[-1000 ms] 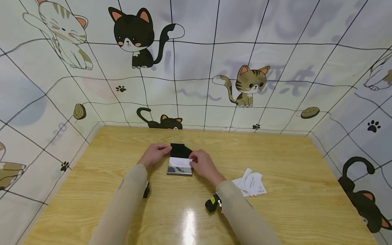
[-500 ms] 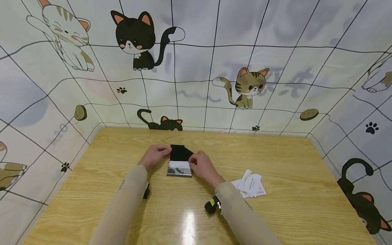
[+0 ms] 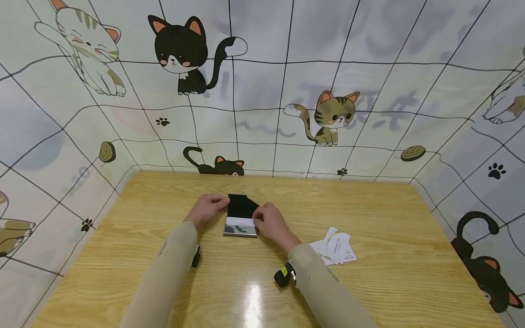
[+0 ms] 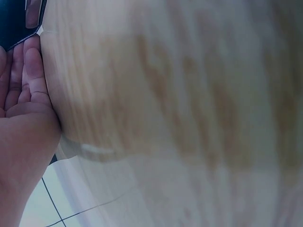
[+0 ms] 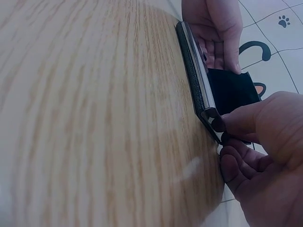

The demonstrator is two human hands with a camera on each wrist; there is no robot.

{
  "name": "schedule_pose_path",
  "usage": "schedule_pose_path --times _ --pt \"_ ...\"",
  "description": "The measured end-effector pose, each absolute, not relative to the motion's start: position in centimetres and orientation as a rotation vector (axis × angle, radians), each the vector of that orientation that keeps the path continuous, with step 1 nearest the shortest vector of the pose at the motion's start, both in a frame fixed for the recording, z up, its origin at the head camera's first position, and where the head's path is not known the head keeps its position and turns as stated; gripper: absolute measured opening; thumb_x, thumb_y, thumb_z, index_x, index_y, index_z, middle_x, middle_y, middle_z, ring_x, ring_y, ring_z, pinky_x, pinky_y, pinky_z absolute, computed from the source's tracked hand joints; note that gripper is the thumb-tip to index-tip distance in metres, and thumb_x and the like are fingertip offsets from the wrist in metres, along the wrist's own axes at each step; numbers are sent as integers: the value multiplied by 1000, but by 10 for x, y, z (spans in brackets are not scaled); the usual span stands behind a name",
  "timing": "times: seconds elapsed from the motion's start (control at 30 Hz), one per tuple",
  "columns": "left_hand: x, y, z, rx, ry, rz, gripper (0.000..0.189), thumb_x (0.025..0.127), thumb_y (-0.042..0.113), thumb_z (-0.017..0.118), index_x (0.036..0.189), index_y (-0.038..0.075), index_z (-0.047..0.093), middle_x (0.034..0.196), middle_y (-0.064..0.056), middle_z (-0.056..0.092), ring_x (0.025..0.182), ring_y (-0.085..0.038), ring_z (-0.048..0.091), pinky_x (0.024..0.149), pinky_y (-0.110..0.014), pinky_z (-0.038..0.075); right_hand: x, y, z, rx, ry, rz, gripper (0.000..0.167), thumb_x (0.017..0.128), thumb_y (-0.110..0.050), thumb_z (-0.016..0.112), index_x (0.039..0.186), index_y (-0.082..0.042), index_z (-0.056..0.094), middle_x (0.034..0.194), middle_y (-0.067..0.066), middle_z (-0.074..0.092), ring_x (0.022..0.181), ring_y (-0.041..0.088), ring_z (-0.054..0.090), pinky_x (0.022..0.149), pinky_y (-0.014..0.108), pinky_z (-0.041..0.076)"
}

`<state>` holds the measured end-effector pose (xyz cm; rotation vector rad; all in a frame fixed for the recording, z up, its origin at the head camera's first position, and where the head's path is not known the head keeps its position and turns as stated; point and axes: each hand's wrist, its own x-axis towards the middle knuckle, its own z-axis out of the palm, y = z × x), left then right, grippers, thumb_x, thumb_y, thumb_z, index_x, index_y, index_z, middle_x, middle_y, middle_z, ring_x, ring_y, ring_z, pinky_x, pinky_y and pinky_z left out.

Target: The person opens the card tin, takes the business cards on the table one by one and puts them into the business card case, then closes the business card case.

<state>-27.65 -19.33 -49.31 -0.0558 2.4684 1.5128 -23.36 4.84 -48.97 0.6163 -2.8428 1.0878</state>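
An opened business card case (image 3: 240,230) lies on the table, its black flap (image 3: 239,206) folded back toward the wall. A white card (image 3: 239,221) sits partly inside the pocket, with a narrow strip showing. My left hand (image 3: 207,209) pinches the left edge of the flap between thumb and fingers. At the case's right side, my right hand (image 3: 272,222) grips the edge by the card, its thumb above and curled fingers below. From the right wrist view, the case's metal rim (image 5: 200,66) shows side-on. The left wrist view catches only a dark corner of the flap (image 4: 16,23).
Several white cards (image 3: 337,246) lie fanned on the wooden table (image 3: 389,273), right of my right forearm. Black wrist devices (image 3: 283,275) hang under the sleeves. A cat-printed wall covering (image 3: 262,123) stands behind the table and along both sides.
The white card has slid down into the case's pocket, so a thinner strip of it shows. Both hands keep nearly the same places on the case.
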Motion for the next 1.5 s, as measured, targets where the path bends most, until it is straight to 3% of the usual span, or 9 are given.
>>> schedule_pose_path --times 0.4,0.77,0.97,1.5 --pt "-276 -192 -492 -61 2468 1491 34 104 31 64 123 4 74 107 -8 76 100 -20 72 108 -46 48 -235 63 -489 572 -2876 1237 8 91 -3 69 96 -3 75 93 7 62 84 19 59 77 32 51" --pt "-275 -193 -493 -56 2452 1537 29 105 26 64 119 4 76 99 -6 76 94 -16 70 100 -42 52 -232 114 -471 460 -2931 1295 13 97 -9 71 108 -3 75 106 9 67 91 21 61 80 39 53" --pt "-275 -193 -493 -66 2456 1517 30 104 29 65 119 5 76 100 -5 76 95 -16 70 103 -43 50 -231 146 -465 441 -2979 1271 19 101 -12 67 116 -3 72 116 12 66 96 24 62 81 43 54" --pt "-276 -193 -492 -78 2459 1509 31 104 30 66 118 5 76 100 -5 76 96 -18 70 104 -44 49 -226 215 -452 481 -3092 1140 16 99 -11 69 111 -2 72 102 8 69 90 21 61 74 36 50"
